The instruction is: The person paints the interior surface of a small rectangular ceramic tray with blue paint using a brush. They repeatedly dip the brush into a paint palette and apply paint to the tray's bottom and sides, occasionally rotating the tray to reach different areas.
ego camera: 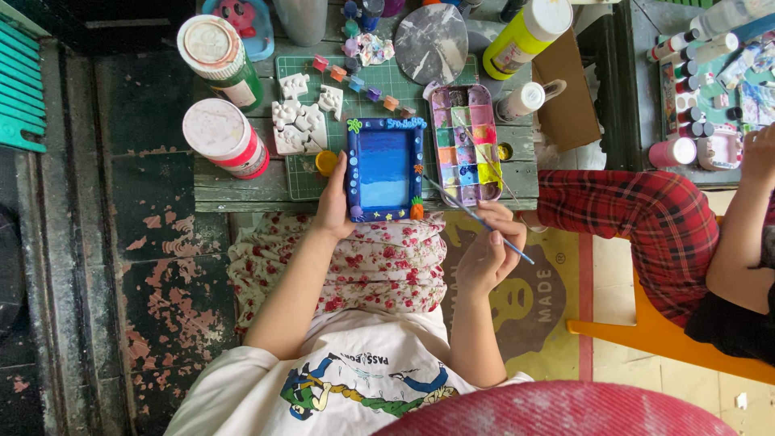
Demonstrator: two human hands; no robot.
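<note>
My left hand (333,203) grips the left edge of a small blue painted frame (384,169) with bumpy decorations, held at the front edge of the wooden table (242,192). My right hand (491,246) holds a thin paintbrush (472,215) with a blue handle; its tip points up toward the frame's lower right corner. Just right of the frame lies a rectangular paint palette (466,144) with many coloured wells. White plaster shapes (300,121) rest on a green cutting mat (404,81) left of the frame.
Two large paint jars (224,136) stand at the table's left, a yellow-green bottle (525,34) at the back right, a round grey mixing plate (431,42) behind. Another person in red plaid trousers (646,218) sits on an orange chair (670,343) at right.
</note>
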